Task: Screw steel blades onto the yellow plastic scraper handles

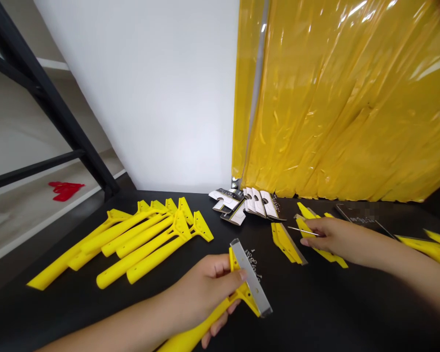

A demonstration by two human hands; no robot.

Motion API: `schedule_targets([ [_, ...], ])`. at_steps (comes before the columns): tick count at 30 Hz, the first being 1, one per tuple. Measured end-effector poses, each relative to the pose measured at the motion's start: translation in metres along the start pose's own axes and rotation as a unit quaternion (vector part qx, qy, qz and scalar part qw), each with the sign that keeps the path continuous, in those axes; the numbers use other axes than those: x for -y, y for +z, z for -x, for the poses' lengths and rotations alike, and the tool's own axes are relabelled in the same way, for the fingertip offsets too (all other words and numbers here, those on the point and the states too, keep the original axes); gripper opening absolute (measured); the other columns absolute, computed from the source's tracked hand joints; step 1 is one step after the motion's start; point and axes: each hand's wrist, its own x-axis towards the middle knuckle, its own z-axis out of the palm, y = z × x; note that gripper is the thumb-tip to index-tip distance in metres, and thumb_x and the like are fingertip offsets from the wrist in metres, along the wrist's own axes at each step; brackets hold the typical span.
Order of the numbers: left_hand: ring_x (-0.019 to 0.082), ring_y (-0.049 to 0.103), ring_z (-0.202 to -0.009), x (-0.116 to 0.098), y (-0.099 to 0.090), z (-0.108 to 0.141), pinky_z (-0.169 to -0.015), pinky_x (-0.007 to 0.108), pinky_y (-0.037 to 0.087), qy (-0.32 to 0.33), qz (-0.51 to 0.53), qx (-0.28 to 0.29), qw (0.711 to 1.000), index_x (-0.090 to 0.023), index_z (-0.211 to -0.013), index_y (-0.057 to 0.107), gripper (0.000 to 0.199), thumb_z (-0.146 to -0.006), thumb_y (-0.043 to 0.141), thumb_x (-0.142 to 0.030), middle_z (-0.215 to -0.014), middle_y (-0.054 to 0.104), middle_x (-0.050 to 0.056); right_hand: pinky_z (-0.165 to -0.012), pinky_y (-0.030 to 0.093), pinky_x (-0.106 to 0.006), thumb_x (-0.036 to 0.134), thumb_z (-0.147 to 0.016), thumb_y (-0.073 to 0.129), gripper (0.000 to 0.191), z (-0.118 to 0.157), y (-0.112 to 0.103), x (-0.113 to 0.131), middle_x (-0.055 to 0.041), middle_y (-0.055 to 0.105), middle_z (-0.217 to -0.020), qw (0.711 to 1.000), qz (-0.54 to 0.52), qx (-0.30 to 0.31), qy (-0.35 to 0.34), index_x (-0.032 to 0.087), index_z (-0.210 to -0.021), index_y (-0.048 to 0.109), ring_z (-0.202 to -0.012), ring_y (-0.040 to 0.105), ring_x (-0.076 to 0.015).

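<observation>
My left hand is closed round a yellow scraper near its head, with the thumb on a flat metal blade that lies along the head. To the right, my right hand grips a thin screwdriver, its metal shaft pointing left and its handle hidden in the palm. That hand is over several yellow clamp plates with blades. One yellow plate with a blade lies just left of it. Small loose screws are scattered on the black table behind the held scraper.
Several yellow scraper handles lie in a group at the left. Blade packets in white and black card rest at the back. More yellow parts are at the right edge. Yellow plastic sheeting and a white panel stand behind the table.
</observation>
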Motion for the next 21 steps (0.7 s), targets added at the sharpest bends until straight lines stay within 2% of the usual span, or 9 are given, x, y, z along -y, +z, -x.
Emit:
schedule_targets([
  [2,0.007,0.048,-0.034,0.0,0.0,0.0,-0.028,0.017,0.046,0.003,0.001,0.004,1.0,-0.021,-0.091,0.057,0.036,-0.098,0.058,-0.057,-0.062,0.055,-0.007,-0.058,0.036,-0.028,0.064,-0.095,0.058,0.044,0.011,0.001,0.019,0.0019,0.055,-0.072,0.998,-0.045,0.024,-0.032,0.023,-0.078,0.056,-0.065,0.048,-0.0161],
  [3,0.007,0.048,-0.034,0.0,0.0,0.001,-0.028,0.017,0.045,0.004,-0.001,0.006,1.0,-0.021,-0.091,0.057,0.036,-0.098,0.058,-0.057,-0.063,0.056,-0.007,-0.063,0.04,-0.028,0.061,-0.098,0.057,0.042,0.018,0.003,0.031,0.001,0.057,-0.076,0.992,-0.101,0.037,-0.062,0.023,-0.08,0.056,-0.07,0.05,-0.0169],
  [5,0.007,0.049,-0.034,-0.001,0.001,0.001,-0.028,0.016,0.044,0.008,-0.005,0.008,1.0,-0.021,-0.091,0.057,0.036,-0.098,0.058,-0.056,-0.064,0.057,-0.007,-0.07,0.044,-0.029,0.055,-0.1,0.058,0.034,0.032,0.01,0.06,-0.0005,0.061,-0.085,0.965,-0.219,0.104,-0.104,0.023,-0.09,0.063,-0.08,0.055,-0.0189],
  [7,0.007,0.049,-0.035,-0.001,0.002,0.002,-0.028,0.015,0.044,0.008,-0.013,0.009,1.0,-0.021,-0.094,0.058,0.035,-0.099,0.057,-0.056,-0.064,0.056,-0.006,-0.075,0.046,-0.03,0.051,-0.1,0.061,0.03,0.045,0.022,0.087,-0.0014,0.063,-0.089,0.922,-0.321,0.17,-0.13,0.023,-0.093,0.067,-0.087,0.059,-0.0203],
  [9,0.008,0.049,-0.036,-0.002,0.003,0.003,-0.028,0.016,0.044,-0.001,-0.021,0.018,1.0,-0.021,-0.097,0.06,0.035,-0.099,0.056,-0.055,-0.063,0.056,-0.006,-0.077,0.046,-0.028,0.046,-0.099,0.065,0.025,0.052,0.036,0.105,-0.0004,0.063,-0.088,0.898,-0.365,0.207,-0.135,0.022,-0.092,0.069,-0.085,0.058,-0.0183],
  [11,0.008,0.049,-0.036,-0.005,0.005,0.005,-0.029,0.016,0.044,-0.008,-0.031,0.032,0.999,-0.02,-0.101,0.061,0.036,-0.098,0.057,-0.056,-0.062,0.055,-0.006,-0.068,0.042,-0.026,0.043,-0.097,0.068,0.026,0.054,0.047,0.112,0.0018,0.059,-0.078,0.901,-0.368,0.198,-0.121,0.02,-0.086,0.069,-0.074,0.053,-0.0146],
  [13,0.007,0.049,-0.036,-0.007,0.007,0.008,-0.029,0.015,0.043,-0.011,-0.042,0.043,0.998,-0.02,-0.101,0.062,0.037,-0.098,0.057,-0.056,-0.065,0.056,-0.006,-0.065,0.04,-0.025,0.043,-0.097,0.069,0.026,0.053,0.054,0.112,0.002,0.059,-0.077,0.906,-0.36,0.187,-0.117,0.02,-0.085,0.07,-0.071,0.05,-0.0137],
  [17,0.007,0.048,-0.035,-0.01,0.007,0.009,-0.03,0.015,0.044,-0.016,-0.037,0.052,0.998,-0.021,-0.1,0.061,0.032,-0.098,0.057,-0.053,-0.065,0.055,-0.006,-0.075,0.046,-0.027,0.049,-0.093,0.072,0.029,0.051,0.054,0.11,-0.0012,0.067,-0.088,0.906,-0.345,0.204,-0.136,0.02,-0.091,0.075,-0.082,0.056,-0.0176],
  [21,0.008,0.05,-0.036,-0.006,0.002,0.006,-0.031,0.018,0.047,-0.021,-0.015,0.063,0.998,-0.022,-0.1,0.06,0.027,-0.099,0.056,-0.049,-0.064,0.056,-0.007,-0.08,0.049,-0.03,0.054,-0.093,0.071,0.034,0.053,0.051,0.113,-0.0021,0.069,-0.089,0.902,-0.351,0.204,-0.146,0.021,-0.095,0.077,-0.086,0.061,-0.0203],
])
